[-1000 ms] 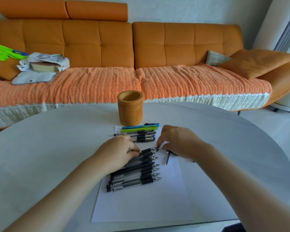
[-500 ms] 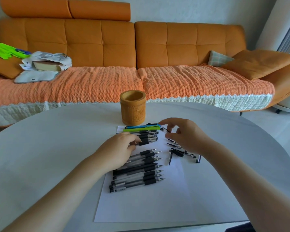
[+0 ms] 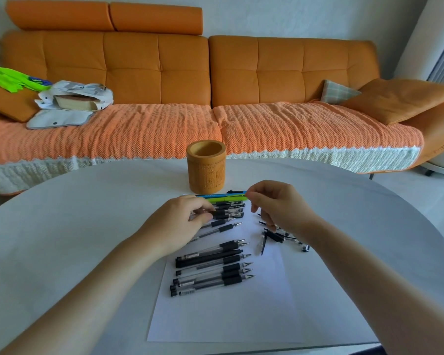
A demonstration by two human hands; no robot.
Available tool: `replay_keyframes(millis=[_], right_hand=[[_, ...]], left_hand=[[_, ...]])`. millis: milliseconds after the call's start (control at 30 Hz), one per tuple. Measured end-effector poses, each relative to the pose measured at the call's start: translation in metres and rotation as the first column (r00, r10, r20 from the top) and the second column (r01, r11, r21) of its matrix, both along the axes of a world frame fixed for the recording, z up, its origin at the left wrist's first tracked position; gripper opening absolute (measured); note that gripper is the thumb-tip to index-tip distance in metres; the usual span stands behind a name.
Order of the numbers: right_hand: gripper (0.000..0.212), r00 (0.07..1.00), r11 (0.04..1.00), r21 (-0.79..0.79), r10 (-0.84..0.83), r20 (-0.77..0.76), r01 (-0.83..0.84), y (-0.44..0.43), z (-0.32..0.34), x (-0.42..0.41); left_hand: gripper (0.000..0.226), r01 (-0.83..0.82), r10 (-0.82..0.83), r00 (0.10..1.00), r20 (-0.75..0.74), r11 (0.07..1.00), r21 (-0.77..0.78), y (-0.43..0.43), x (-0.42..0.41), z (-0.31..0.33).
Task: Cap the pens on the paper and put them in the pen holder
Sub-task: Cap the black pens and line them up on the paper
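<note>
Your left hand (image 3: pixel 182 222) lies over the far part of the white sheet of paper (image 3: pixel 228 316). Its fingers and thumb are curled round a black pen (image 3: pixel 227 215) with a clear barrel. That pen is the nearest to you in a small group of capped pens lying side by side.

Just beyond those fingertips, a slim green pen (image 3: pixel 228 199) and a slim blue pen (image 3: pixel 212 195) lie touching one another.

Your right hand (image 3: pixel 280 208) hovers just to the right of the left one, apart from it, with its fingers curled. Its thumb and forefinger tips come together by the right end of the blue pen, and it is not possible to tell whether they pinch anything.

Beneath your right wrist, loose black pen caps (image 3: pixel 274 237) lie scattered along the paper's right edge.

Between your two forearms and nearer to you than the left hand, a row of uncapped black gel pens (image 3: pixel 213 272) rests on the paper. Their metal tips point toward your right forearm.

The round tan carved pen holder (image 3: pixel 206 167) stands upright beyond both hands, just past the far edge of the paper. It sits on the pale grey rounded surface (image 3: pixel 75 226). Behind it runs an orange tufted sofa (image 3: pixel 292 67) draped with an orange knitted throw.
</note>
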State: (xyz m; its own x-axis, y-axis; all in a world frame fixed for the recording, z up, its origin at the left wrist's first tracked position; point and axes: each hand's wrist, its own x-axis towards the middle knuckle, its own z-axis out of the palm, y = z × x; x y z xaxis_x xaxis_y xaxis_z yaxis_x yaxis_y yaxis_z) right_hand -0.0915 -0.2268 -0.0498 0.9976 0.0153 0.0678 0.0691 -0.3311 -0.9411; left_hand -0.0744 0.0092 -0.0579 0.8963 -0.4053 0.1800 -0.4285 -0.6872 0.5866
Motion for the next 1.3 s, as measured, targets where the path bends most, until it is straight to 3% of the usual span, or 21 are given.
replay_keyframes(millis=[133, 300, 1067, 1300], right_hand=[[0.019, 0.999, 0.992, -0.129, 0.018, 0.032, -0.014, -0.001, -0.003, 0.001], [0.006, 0.999, 0.983, -0.183, 0.032, 0.039, -0.024, -0.001, -0.003, 0.001], [0.012, 0.995, 0.976, -0.197, 0.097, 0.024, -0.091, 0.015, -0.004, -0.008], [0.011, 0.998, 0.985, -0.159, 0.065, 0.02, -0.061, 0.02, -0.007, -0.014]], left_hand=[[0.008, 0.004, -0.003, 0.999, 0.043, 1.0, -0.025, 0.002, 0.0, 0.001], [0.005, 0.016, -0.015, 0.998, 0.059, 0.999, -0.027, 0.003, 0.001, 0.001], [0.014, 0.066, -0.066, 0.998, -0.001, 0.998, 0.004, 0.004, 0.001, 0.001], [0.01, 0.094, -0.086, 0.992, 0.094, 0.993, -0.076, 0.0, -0.002, -0.002]])
